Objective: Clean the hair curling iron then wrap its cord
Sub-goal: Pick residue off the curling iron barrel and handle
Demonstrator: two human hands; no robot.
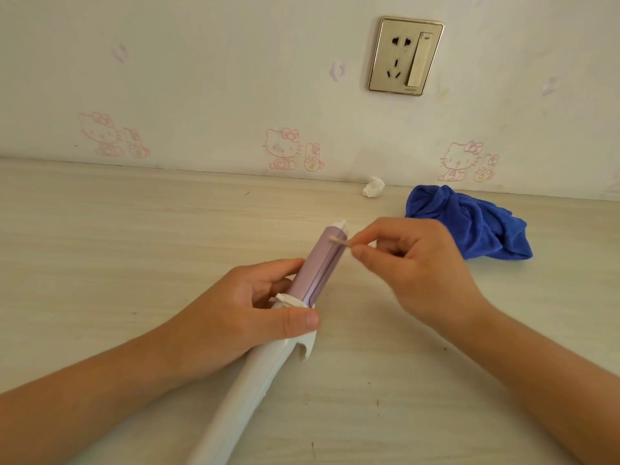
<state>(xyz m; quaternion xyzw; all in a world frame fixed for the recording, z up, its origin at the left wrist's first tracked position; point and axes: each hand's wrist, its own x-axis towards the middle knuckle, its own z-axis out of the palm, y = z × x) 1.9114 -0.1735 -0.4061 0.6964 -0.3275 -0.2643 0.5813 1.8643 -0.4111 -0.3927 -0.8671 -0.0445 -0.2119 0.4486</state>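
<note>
A curling iron [320, 263] with a lilac barrel and a long white handle lies slanted over the pale wooden table, tip pointing away from me. My left hand [248, 313] grips it where barrel meets handle, thumb across the white collar. My right hand [416, 263] pinches a cotton swab [340, 241] between thumb and forefinger; the swab's tip touches the barrel near its far end, by the dark slot along the clamp. The cord is out of sight; the handle runs off the bottom edge.
A crumpled blue cloth [476, 226] lies on the table to the right of my right hand. A small wad of white tissue [373, 187] sits by the wall. A gold wall socket with a switch [406, 55] is mounted above.
</note>
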